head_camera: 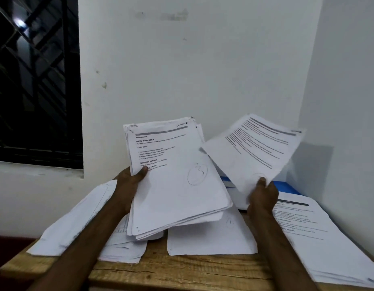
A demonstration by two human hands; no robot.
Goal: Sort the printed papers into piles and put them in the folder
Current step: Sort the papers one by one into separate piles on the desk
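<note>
- Left hand (128, 185) is gripping a paper stack (177, 192).
- Right hand (262, 196) is pinching one sheet (255, 150).
- Blue folder (288, 186) is lying behind them, contents hidden.

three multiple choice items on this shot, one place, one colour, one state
1. Where is the thick stack of printed white papers? A in the left hand B on the floor C on the window sill
2. What colour is the flat folder? A red B blue C green
3. What is the right hand doing? A hanging empty B pinching a lifted printed sheet C holding a pen
Answers: 1 A, thumb on the top page; 2 B, blue edges show behind the papers; 3 B, it grips the sheet's lower edge.
</note>
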